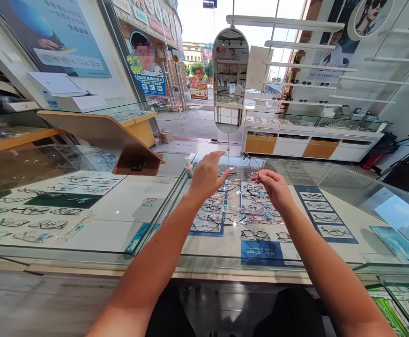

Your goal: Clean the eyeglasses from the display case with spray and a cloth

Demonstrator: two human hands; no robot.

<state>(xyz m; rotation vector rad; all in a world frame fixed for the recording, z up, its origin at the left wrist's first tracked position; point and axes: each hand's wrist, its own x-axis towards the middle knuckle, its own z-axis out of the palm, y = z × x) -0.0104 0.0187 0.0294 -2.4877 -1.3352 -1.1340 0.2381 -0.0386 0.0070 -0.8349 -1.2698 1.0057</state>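
Both forearms extend over the glass display case (295, 171). Left hand (207, 178) hovers released, fingers spread. Right hand (274, 187) pinches thin-framed eyeglasses (251, 169) above the rows of frames (232, 210).

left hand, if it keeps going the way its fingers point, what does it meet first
Probably the glasses pinched in the right hand: the left hand is open, fingers pointing right toward them. Depth is unclear.

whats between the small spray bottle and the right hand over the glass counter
The left hand, open with fingers spread, lies between the spray bottle and the right hand, which pinches thin-framed glasses. Head view shows it.
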